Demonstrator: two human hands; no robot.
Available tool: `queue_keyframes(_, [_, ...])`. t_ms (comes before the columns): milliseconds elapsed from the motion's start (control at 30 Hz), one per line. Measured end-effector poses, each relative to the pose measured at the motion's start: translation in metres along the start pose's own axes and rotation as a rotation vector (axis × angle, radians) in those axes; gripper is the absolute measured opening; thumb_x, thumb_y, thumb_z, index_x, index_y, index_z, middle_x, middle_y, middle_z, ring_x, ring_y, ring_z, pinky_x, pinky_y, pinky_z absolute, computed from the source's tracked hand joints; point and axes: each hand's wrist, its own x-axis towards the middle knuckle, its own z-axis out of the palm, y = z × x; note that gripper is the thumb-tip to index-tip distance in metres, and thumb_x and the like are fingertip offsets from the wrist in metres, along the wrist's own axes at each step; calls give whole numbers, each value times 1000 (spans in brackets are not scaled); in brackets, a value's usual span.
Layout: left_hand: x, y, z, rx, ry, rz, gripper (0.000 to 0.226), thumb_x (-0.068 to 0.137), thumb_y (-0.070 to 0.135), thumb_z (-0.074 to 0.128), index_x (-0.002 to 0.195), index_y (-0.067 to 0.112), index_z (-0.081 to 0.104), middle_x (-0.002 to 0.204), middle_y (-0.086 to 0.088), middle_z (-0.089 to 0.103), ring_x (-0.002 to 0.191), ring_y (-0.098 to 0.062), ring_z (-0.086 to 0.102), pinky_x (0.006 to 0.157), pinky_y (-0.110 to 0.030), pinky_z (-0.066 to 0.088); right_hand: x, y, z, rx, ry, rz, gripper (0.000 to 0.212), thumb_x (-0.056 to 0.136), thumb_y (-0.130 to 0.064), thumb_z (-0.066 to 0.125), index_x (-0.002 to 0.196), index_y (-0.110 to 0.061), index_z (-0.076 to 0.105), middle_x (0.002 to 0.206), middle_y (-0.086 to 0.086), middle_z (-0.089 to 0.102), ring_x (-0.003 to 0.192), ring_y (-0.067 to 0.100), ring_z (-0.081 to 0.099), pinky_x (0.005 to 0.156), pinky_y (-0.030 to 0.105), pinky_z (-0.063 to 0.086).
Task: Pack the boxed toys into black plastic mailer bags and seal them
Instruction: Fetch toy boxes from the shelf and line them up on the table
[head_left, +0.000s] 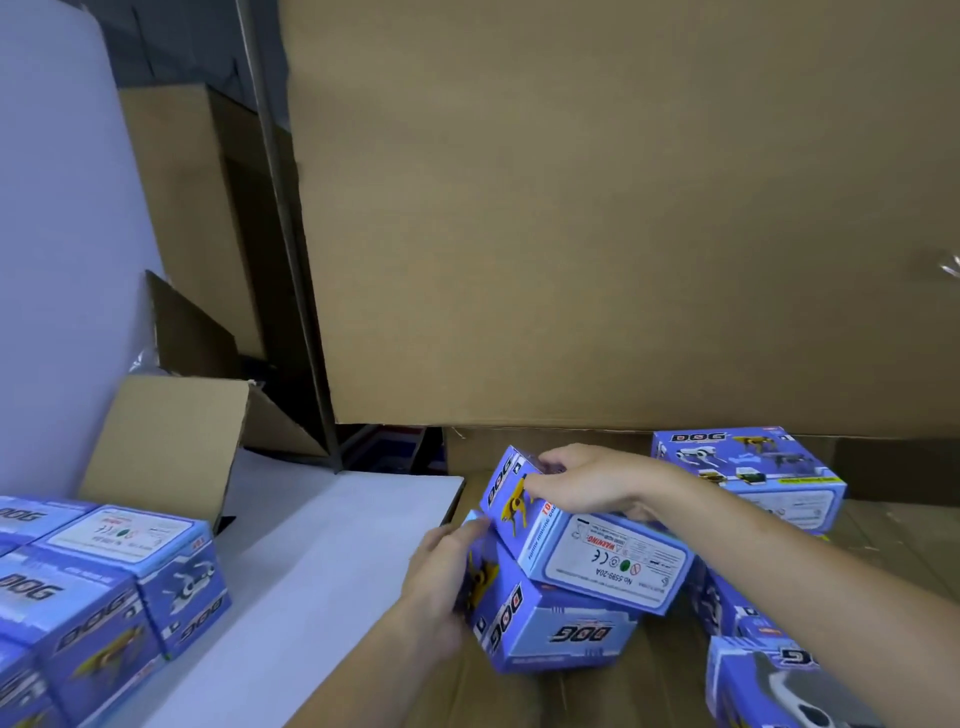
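Our right hand (582, 480) grips the upper blue DOG toy box (587, 535); our left hand (441, 566) curls round the lower toy box (545, 623) beneath it.

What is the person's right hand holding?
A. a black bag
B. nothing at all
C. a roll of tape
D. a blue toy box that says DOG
D: the right hand has its grip curled over the tilted blue DOG box, which sits on a second blue box held by the left hand.
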Motion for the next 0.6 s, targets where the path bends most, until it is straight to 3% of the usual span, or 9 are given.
queue_keyframes(100, [2,6,-7,28,31,161,37,79,32,82,109,21,63,90,-8,78,78,-28,75,68,-43,62,0,-1,7,111,13,-110,32,92,-37,51,116,-22,63,110,-5,72,101,18,69,95,33,53])
queue_keyframes(167, [0,16,-14,68,114,250,35,75,26,86,103,22,65,86,-7,77,79,-31,75,77,-50,61,-2,-4,9,202,-26,-188,27,95,-30,53,121,-34,60,114,-9,72,103,13,70,98,33,53])
queue_keyframes(233, [-2,26,-23,129,168,339,36,73,24,88,100,21,65,81,-1,77,71,-23,74,69,-39,62,-5,-8,11,263,-62,-257,32,98,-24,55,123,-43,54,118,-12,71,105,10,70,98,31,52])
queue_keyframes(333, [-10,43,-41,222,234,449,36,72,22,90,95,24,62,75,3,73,54,-9,67,49,-23,53,-4,-13,17,302,-74,-359,41,99,-13,57,133,-36,53,125,-11,68,113,8,66,103,33,50])
queue_keyframes(467, [-33,69,-69,395,350,628,39,69,23,92,91,29,60,82,4,72,61,-5,68,58,-25,58,-2,-40,36,343,5,-511,46,94,0,61,132,-27,55,120,-17,70,106,-10,63,87,13,52])
queue_keyframes(533, [-48,86,-84,460,415,708,41,68,26,92,93,31,60,94,0,70,75,-12,70,70,-36,60,-3,-60,49,408,57,-617,58,92,9,58,127,-37,53,110,-28,70,102,-15,62,75,5,49])
queue_keyframes(600, [-65,104,-102,522,488,786,43,68,28,92,97,35,60,101,-3,67,78,-15,68,74,-43,60,-2,-83,64,457,100,-712,72,92,10,58,131,-48,43,108,-33,67,102,-15,61,73,6,50])
